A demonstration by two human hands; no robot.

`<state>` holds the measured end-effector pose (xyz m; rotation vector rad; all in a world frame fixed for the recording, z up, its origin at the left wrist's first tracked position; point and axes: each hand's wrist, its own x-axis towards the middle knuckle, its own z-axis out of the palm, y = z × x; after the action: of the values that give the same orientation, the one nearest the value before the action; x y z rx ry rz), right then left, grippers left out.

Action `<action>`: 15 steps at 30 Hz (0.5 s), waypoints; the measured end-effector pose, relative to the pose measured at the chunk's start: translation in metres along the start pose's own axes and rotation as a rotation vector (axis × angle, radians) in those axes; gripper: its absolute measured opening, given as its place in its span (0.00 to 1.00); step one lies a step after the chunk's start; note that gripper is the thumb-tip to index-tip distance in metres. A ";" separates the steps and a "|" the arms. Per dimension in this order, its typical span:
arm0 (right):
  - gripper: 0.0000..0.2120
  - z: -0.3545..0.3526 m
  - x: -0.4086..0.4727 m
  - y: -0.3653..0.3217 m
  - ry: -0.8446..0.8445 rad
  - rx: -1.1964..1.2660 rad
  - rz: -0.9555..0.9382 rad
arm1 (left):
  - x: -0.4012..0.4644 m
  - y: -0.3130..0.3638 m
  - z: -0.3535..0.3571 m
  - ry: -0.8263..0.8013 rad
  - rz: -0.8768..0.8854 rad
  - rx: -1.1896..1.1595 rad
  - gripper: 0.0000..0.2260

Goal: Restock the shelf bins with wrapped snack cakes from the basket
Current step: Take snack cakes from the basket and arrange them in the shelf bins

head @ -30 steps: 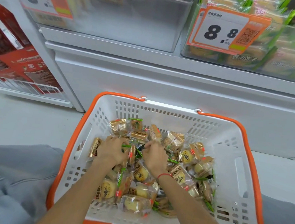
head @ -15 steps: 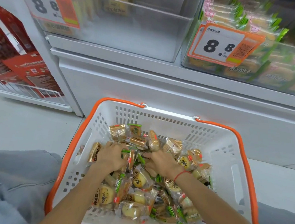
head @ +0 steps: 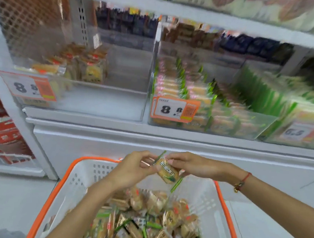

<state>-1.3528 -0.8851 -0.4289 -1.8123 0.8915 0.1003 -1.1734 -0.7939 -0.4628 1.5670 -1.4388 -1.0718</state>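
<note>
A white basket with an orange rim [head: 225,214] sits on the floor before me, holding several wrapped snack cakes [head: 144,225]. Above its far edge, my left hand [head: 133,166] and my right hand [head: 188,164] together pinch a green-edged wrapped snack cake [head: 167,171]. On the shelf ahead, a clear left bin [head: 90,102] holds a few red-labelled cakes at its back left. The clear middle bin [head: 227,124] is packed with rows of green-edged cakes.
Orange price tags marked 8.8 [head: 174,110] hang on the bin fronts. A third bin [head: 302,126] of green packets stands at the right. Red boxes [head: 2,140] sit on a low wire rack at the left. A white shelf base [head: 168,149] faces the basket.
Both hands have risen out of the basket's pile, lifting one green-edged cake. My view has tilted up from the basket to the shelf bins.
</note>
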 end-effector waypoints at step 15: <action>0.14 -0.129 -0.085 -0.081 0.791 -0.201 -0.571 | 0.070 0.183 -0.030 0.330 0.555 0.445 0.13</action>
<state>-1.4073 -0.9361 -0.2705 -2.2622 0.8590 -0.9752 -1.2127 -0.8820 -0.2895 1.4089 -1.7967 -0.1659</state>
